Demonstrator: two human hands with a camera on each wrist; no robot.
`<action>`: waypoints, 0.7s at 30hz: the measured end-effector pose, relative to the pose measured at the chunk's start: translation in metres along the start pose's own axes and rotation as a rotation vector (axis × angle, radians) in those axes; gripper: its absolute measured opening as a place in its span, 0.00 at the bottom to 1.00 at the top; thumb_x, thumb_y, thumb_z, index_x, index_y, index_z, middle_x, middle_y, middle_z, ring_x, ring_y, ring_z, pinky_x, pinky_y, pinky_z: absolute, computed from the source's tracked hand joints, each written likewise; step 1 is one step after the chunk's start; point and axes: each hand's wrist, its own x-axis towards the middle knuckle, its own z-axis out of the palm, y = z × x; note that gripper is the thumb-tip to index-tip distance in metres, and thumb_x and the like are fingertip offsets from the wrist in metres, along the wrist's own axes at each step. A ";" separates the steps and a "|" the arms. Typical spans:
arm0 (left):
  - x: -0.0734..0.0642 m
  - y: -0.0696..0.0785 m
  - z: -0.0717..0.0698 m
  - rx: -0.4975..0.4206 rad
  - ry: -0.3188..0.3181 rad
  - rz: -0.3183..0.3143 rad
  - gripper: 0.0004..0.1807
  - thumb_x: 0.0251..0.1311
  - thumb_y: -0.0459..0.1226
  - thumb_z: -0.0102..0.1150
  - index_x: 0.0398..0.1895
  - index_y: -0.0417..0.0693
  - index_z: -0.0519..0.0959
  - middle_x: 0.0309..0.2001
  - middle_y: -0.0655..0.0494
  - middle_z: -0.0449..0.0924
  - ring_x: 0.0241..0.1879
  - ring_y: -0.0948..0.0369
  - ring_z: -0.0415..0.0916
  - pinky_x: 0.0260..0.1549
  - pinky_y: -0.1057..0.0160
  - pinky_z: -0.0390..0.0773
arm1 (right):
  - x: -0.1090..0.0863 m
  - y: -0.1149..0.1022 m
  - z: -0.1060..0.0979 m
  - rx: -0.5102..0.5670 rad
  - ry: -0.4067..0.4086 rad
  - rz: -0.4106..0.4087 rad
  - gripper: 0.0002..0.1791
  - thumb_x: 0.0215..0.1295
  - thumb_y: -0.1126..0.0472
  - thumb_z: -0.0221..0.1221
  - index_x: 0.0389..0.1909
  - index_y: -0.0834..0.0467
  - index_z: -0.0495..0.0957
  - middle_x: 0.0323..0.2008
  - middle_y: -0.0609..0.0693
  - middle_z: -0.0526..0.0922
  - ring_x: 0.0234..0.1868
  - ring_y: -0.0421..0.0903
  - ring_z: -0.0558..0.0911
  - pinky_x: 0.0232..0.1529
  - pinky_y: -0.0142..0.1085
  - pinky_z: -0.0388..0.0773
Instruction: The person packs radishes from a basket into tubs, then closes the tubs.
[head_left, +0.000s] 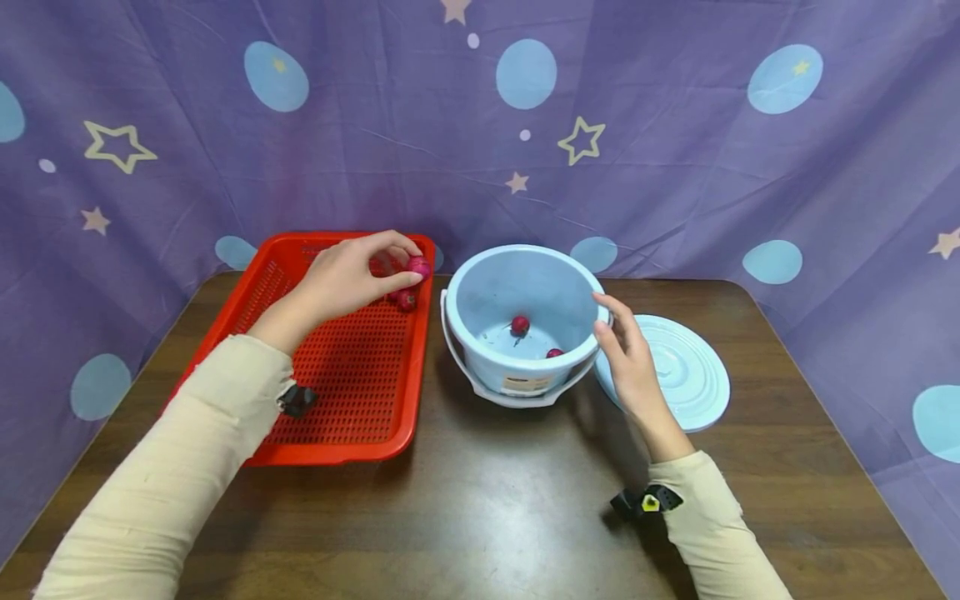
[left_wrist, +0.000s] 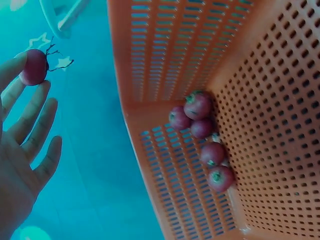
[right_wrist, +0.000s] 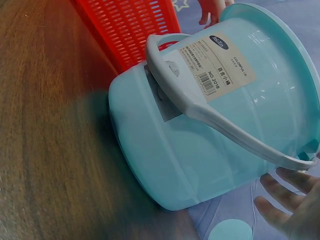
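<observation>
My left hand (head_left: pixel 352 271) pinches a red radish (head_left: pixel 419 266) between thumb and fingers, above the far right corner of the red basket (head_left: pixel 411 392). In the left wrist view thin roots stick out from this radish (left_wrist: pixel 35 67). Several more radishes (left_wrist: pixel 212 153) lie in the basket's corner. My right hand (head_left: pixel 628 354) holds the light blue bucket (head_left: pixel 517 364) at the right side of its rim; in the right wrist view its fingers (right_wrist: pixel 280 192) lie by the handle's end. Inside the bucket are two radishes (head_left: pixel 520 326), one partly hidden by the near rim.
A round light blue lid (head_left: pixel 686 375) lies on the wooden table (head_left: pixel 480 500), right of the bucket. The bucket's pale handle (head_left: pixel 517 400) hangs down at its front. Behind the table hangs a purple curtain (head_left: pixel 420 125) with stars and spots.
</observation>
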 end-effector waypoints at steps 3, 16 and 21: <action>-0.001 0.008 0.000 -0.015 0.004 0.026 0.17 0.60 0.54 0.66 0.50 0.66 0.79 0.41 0.67 0.83 0.38 0.64 0.77 0.37 0.55 0.69 | 0.000 0.000 0.000 0.003 -0.002 -0.001 0.23 0.77 0.63 0.47 0.70 0.62 0.65 0.68 0.57 0.67 0.63 0.45 0.70 0.60 0.31 0.66; -0.002 0.036 0.004 -0.007 -0.024 0.108 0.16 0.59 0.53 0.67 0.49 0.66 0.80 0.38 0.68 0.82 0.34 0.64 0.75 0.35 0.58 0.72 | 0.000 0.001 0.000 0.010 -0.003 0.008 0.23 0.77 0.63 0.47 0.70 0.61 0.65 0.68 0.59 0.67 0.62 0.47 0.70 0.59 0.31 0.65; -0.002 0.042 0.006 -0.002 -0.035 0.131 0.17 0.59 0.53 0.67 0.50 0.66 0.80 0.38 0.66 0.81 0.35 0.62 0.75 0.34 0.59 0.72 | -0.001 0.000 0.001 0.010 -0.002 0.004 0.23 0.77 0.63 0.47 0.70 0.62 0.64 0.68 0.58 0.67 0.63 0.47 0.70 0.60 0.31 0.65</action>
